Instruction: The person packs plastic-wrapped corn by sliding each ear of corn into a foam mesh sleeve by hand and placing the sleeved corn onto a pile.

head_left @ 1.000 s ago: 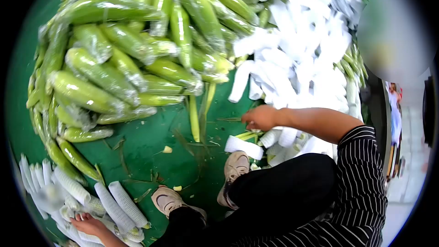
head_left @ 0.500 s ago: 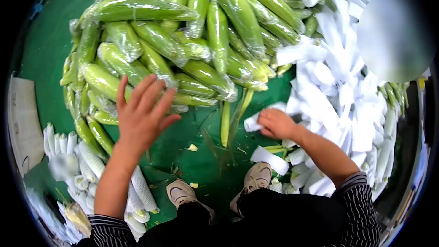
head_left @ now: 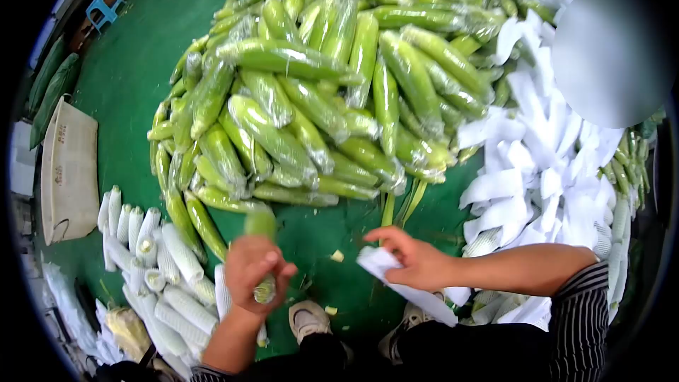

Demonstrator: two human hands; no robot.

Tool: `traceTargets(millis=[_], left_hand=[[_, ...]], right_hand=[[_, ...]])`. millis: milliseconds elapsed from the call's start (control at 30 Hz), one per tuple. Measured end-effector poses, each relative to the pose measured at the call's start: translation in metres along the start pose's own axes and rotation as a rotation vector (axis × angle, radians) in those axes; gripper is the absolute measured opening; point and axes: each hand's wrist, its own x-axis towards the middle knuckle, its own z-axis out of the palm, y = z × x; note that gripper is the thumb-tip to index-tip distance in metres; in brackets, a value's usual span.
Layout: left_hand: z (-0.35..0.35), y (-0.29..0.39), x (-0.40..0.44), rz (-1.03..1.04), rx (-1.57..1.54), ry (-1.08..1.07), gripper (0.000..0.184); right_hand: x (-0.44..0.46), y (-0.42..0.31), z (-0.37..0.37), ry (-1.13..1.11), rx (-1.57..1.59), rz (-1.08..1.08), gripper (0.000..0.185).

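My left hand (head_left: 256, 269) is closed around a long green vegetable (head_left: 261, 223), its upper part blurred and its cut end showing below the fingers. In my right hand (head_left: 419, 263) is a flat white foam sleeve (head_left: 426, 304), pinched near its upper end and hanging down toward my shoe. Beyond both hands lies a large pile of long green vegetables (head_left: 293, 99), many in clear plastic film. A heap of loose white sleeves (head_left: 516, 170) is to the right of my right hand.
Vegetables in white netted sleeves (head_left: 182, 255) are stacked at left. A beige crate (head_left: 69, 170) and a blue stool (head_left: 105, 8) stand farther left on the green floor (head_left: 134, 71). My shoes (head_left: 309, 320) are just below the hands. A blurred round patch covers the upper right.
My left hand has come down from the pile and now grips a green vegetable. The right hand has drawn a white sleeve away from the heap, toward me. The view has shifted, showing more floor.
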Motion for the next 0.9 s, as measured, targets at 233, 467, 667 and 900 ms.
traceTargets(millis=[233, 467, 667, 900], left_hand=[[0.023, -0.051, -0.105, -0.950, -0.120, -0.059, 0.032], [0.000, -0.072, -0.133, -0.912, -0.260, 0.182, 0.028], [0.008, -0.048, -0.109, -0.697, -0.095, 0.201, 0.036], [-0.014, -0.011, -0.098, -0.340, 0.305, -0.465, 0.023]], right_hand=[[0.147, -0.011, 0.131, 0.210, 0.703, -0.282, 0.026], [0.162, 0.023, 0.171, 0.042, 0.686, -0.334, 0.034], [0.139, -0.011, 0.121, 0.542, -0.201, -1.036, 0.021], [0.125, -0.019, 0.122, 0.046, 0.823, -0.170, 0.046]])
